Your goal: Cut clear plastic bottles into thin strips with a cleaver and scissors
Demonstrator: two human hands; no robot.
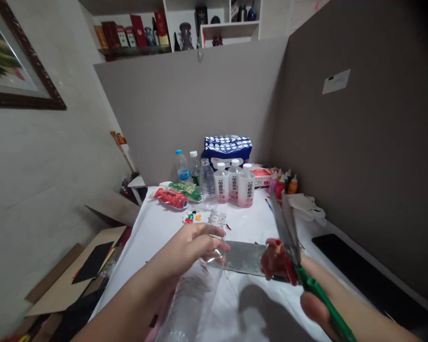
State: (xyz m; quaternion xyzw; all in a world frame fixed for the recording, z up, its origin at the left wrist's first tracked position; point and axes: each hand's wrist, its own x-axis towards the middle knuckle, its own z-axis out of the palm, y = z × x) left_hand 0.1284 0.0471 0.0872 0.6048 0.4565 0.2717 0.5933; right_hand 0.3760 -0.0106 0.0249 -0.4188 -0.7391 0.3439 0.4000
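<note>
Green-handled scissors, blades up-frame, sit gripped in my right hand at lower right, beside the clear bottle at bottom centre, which my nearer, curled left hand holds near its up-frame neck.

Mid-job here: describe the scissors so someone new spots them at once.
Start from the white-covered table and go to the right hand at its near side. It holds the scissors, blades pointing upward. Their bright green handle sets them apart from the clear bottle to their left.
</note>
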